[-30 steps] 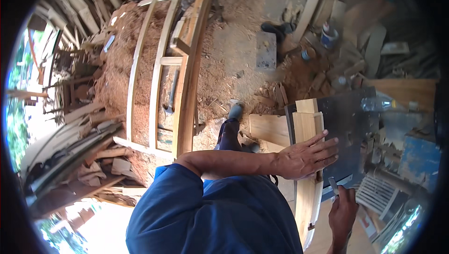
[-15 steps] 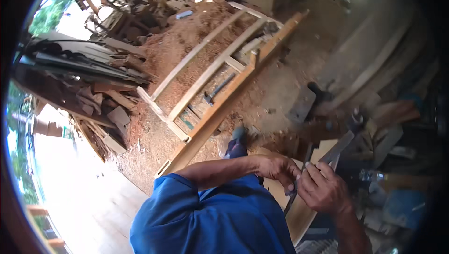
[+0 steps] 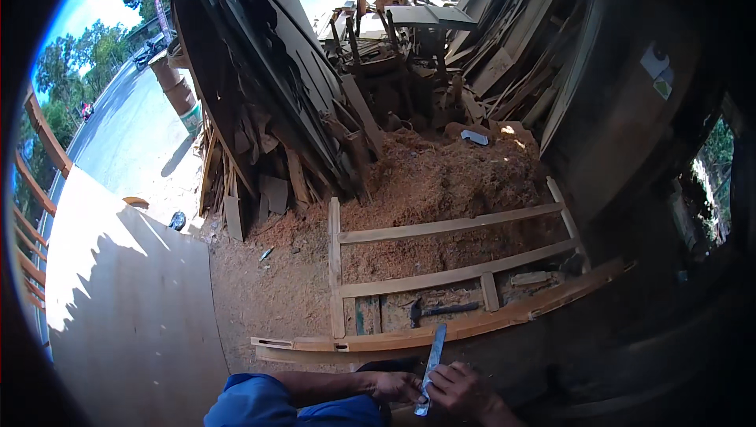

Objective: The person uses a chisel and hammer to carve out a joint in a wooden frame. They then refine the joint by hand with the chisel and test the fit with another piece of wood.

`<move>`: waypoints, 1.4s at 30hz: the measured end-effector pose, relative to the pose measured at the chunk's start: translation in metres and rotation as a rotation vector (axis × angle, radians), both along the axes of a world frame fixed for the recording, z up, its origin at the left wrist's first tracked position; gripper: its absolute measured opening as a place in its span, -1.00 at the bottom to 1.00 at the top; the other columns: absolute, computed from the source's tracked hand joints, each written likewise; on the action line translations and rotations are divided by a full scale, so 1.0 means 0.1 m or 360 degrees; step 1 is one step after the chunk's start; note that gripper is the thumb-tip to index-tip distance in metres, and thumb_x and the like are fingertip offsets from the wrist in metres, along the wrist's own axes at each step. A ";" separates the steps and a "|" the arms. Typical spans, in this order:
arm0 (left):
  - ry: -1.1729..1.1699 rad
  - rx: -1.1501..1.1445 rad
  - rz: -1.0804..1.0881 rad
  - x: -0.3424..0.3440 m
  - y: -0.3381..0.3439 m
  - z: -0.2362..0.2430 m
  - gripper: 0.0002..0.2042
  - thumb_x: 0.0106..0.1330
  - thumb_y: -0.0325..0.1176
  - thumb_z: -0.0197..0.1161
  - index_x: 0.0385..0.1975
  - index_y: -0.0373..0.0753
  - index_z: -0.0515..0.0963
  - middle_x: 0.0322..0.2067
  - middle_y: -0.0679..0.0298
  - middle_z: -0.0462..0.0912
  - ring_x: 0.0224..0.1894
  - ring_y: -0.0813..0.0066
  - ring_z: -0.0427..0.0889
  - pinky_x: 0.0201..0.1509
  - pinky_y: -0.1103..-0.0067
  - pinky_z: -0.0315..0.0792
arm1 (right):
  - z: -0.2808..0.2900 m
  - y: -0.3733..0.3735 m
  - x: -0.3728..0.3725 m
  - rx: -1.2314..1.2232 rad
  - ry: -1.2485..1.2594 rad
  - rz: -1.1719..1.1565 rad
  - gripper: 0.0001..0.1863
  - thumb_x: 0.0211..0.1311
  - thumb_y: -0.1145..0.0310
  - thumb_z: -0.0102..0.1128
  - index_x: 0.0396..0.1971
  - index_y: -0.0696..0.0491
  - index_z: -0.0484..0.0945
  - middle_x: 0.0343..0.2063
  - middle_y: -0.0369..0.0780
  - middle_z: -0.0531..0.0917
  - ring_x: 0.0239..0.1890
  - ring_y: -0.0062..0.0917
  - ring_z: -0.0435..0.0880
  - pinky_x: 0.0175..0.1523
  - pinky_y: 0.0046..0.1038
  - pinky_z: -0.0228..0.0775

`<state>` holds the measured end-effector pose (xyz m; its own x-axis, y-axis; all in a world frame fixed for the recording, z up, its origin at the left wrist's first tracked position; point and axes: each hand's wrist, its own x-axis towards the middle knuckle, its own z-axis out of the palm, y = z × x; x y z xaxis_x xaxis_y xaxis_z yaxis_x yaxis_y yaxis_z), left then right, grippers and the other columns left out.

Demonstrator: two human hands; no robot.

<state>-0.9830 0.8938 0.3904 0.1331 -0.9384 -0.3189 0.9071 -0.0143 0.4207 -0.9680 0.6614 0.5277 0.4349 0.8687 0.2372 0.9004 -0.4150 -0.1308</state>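
Observation:
A flat silvery metal strip (image 3: pixel 435 351) is gripped in front of my body, slanting away from me with its far end free. My left hand (image 3: pixel 398 386) closes on its lower part from the left. Around the same part, from the right, curl the fingers of my right hand (image 3: pixel 461 390). The strip's exact kind does not show. Just beyond its tip lies a wooden frame (image 3: pixel 453 276) of pale rails, with a thicker mortised beam (image 3: pixel 472 323) along its near side. A hammer (image 3: pixel 442 310) with a dark head rests between the rails.
A heap of reddish sawdust (image 3: pixel 457 179) rises behind the frame. Boards and offcuts (image 3: pixel 276 104) lean at the back left, and more planks (image 3: pixel 512 41) at the back right. A large pale plywood sheet (image 3: pixel 142 293) spreads at the left. The right side is dark.
My view has swung up and left, from the shadowed clutter at the right to the frame and sawdust. Both hands stay together; the metal strip now shows plainly between them.

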 end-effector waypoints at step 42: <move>-0.1019 0.1678 0.0675 -0.07 1.08 -1.27 -0.61 0.44 -0.10 0.26 0.16 -0.14 0.62 0.05 0.15 0.72 0.17 0.28 0.64 0.29 0.37 0.46 | -3.94 0.43 2.63 -0.1341 0.1046 -0.0515 -0.64 0.31 0.27 0.03 -0.01 -0.02 0.71 -0.05 -0.03 0.75 0.05 -0.18 0.74 0.22 -0.05 0.48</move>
